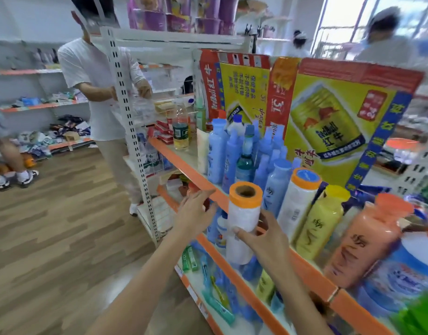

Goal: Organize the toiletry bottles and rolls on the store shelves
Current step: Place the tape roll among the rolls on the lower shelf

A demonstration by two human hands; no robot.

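The right hand (259,240) had its grip around a white roll (243,221) with an orange end and open core, held upright in front of the orange edge of the upper shelf (184,163). The left hand (196,213) was released, fingers extended, fingertips at the shelf edge beside the roll and holding nothing.

On the upper shelf a second orange-capped white roll (299,197) leaned just beside a cluster of blue bottles (232,151). To its right stood a yellow bottle (322,221) and an orange bottle (363,240), both bearing dark brush-style characters, not legible. Behind them a yellow cardboard carton (341,122) stood upside down, printed with a gold can and red bulls; the neighbouring carton (234,83) read "RedBull" along its red side. Other print was too blurred to read.

The lower shelf (234,269) held packaged toothbrushes (215,291). A person in a white T-shirt (97,76) stood at the shelving's far end.
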